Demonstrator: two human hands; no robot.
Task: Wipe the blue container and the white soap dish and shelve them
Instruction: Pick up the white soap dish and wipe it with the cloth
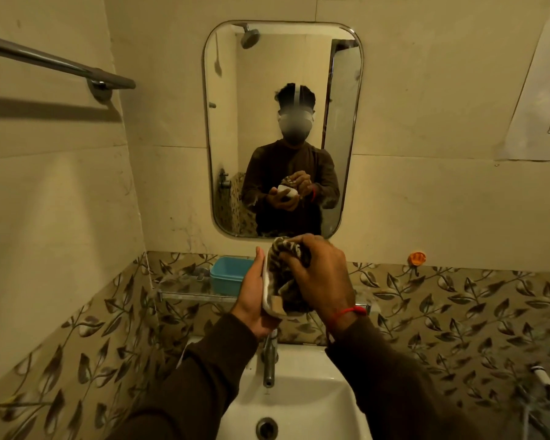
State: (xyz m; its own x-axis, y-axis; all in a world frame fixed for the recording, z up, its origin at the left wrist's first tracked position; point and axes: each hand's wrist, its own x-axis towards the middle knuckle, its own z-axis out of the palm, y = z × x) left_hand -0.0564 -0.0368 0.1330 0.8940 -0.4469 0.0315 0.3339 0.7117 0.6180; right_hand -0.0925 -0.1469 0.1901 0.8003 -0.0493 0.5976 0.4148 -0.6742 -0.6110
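The blue container (226,274) stands on the glass shelf (185,295) below the mirror, left of my hands. My left hand (251,296) grips the white soap dish (267,293) on edge, above the tap; only its rim and a lower corner show. My right hand (318,274) is shut on a brown striped cloth (286,268) and presses it into the dish. The mirror reflection shows the white dish held in one hand and the cloth in the other.
A white sink (299,401) with a chrome tap (270,360) lies right under my hands. The mirror (283,74) hangs above the shelf. A metal towel rail (61,65) juts from the left wall. An orange hook (417,258) sits on the right wall.
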